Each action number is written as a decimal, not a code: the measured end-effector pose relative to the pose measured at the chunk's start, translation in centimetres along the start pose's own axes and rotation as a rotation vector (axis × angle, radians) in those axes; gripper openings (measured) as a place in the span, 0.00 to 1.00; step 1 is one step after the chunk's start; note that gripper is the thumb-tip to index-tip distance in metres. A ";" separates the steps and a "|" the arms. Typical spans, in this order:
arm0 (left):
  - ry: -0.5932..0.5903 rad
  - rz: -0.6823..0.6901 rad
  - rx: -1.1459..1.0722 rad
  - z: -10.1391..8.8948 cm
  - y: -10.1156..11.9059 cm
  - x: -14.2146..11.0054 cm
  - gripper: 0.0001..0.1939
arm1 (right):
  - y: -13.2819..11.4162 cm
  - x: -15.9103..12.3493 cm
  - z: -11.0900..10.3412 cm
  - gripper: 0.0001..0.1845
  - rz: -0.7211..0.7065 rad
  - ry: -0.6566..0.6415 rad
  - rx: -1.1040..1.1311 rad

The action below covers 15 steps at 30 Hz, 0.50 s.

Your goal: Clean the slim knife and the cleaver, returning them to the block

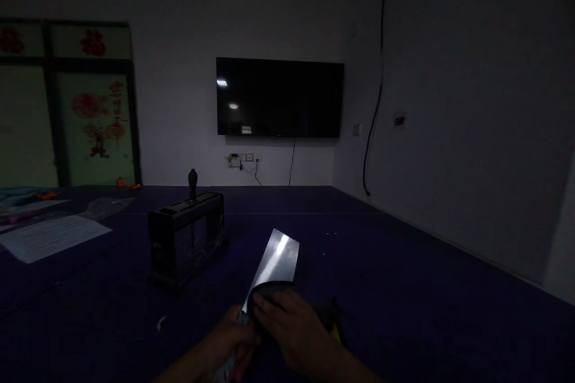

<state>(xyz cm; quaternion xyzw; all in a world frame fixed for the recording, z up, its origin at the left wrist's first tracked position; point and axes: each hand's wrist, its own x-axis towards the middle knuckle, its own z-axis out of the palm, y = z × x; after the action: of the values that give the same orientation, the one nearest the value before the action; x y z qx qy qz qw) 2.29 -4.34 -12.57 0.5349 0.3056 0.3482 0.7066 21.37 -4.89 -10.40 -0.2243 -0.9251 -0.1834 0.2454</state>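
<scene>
A cleaver with a broad shiny blade point(276, 260) points up and away from me, low in the middle of the dim view. My left hand point(231, 338) is closed round its handle near the bottom edge. My right hand point(290, 326) presses a dark cloth point(269, 296) against the base of the blade, fingers curled over it. Part of the cloth hangs dark to the right of my hand. A black knife block point(186, 236) stands on the purple floor to the left, with one dark handle point(193, 182) sticking up from its top.
Purple carpet point(404, 287) covers the floor. Paper sheets point(49, 236) lie at the left by a glass door with red decorations point(96, 114). A black TV point(279, 97) hangs on the far wall above sockets and cables. A white wall point(471, 131) runs along the right.
</scene>
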 end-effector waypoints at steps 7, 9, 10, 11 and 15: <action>0.013 -0.067 0.161 0.0 0.3 0.4 0.04 | 0.2 0.4 0.1 0.35 -0.071 -0.103 0.125; -0.007 -0.076 0.173 0.0 0.3 0.4 0.05 | 0.0 0.6 0.0 0.39 -0.059 -0.134 0.151; -0.010 -0.076 0.172 0.0 0.4 0.4 0.04 | -0.1 0.7 -0.1 0.41 -0.050 -0.153 0.165; -0.012 -0.073 0.167 0.1 0.4 0.3 0.04 | -0.2 0.8 -0.3 0.43 -0.042 -0.176 0.183; -0.026 -0.049 0.137 0.0 0.3 0.0 0.07 | -0.4 1.3 -1.4 0.49 -0.021 -0.279 0.276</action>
<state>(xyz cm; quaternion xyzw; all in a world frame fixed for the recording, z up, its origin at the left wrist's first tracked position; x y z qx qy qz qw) 2.27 -4.26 -12.28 0.5788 0.3325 0.3024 0.6804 20.66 -5.47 -8.66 -0.2022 -0.9688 -0.0244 0.1411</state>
